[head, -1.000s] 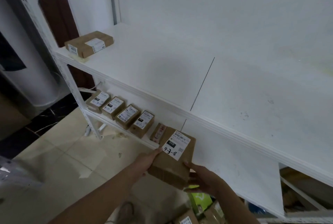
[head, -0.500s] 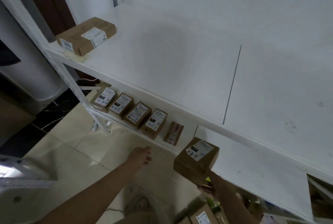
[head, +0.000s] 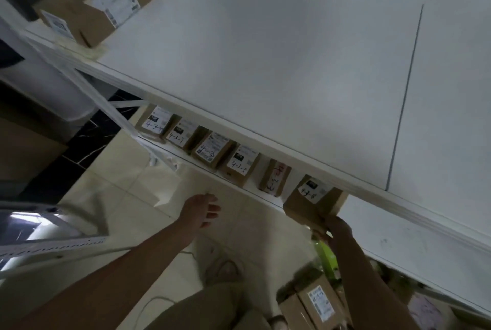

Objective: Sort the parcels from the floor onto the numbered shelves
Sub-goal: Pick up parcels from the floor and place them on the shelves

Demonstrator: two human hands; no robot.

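Hands apart: I see right hand (head: 336,227) gripping parcel (head: 308,207) from below at lower shelf (head: 253,186) edge, label handwritten 4-3-8; left hand (head: 200,210) loosely spread, empty. Shelved parcels (head: 240,167) between the hands read 4-3-7, 4-3-5.

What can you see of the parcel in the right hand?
The parcel is a small brown cardboard box, closed, with a white label on top bearing a black patch and a handwritten number that looks like 4-3-8. The right hand grips its near corner from below. It is tilted, at the front edge of the lower shelf, right of a narrow parcel; the upper shelf hides its far end. Whether it rests on the shelf cannot be told.
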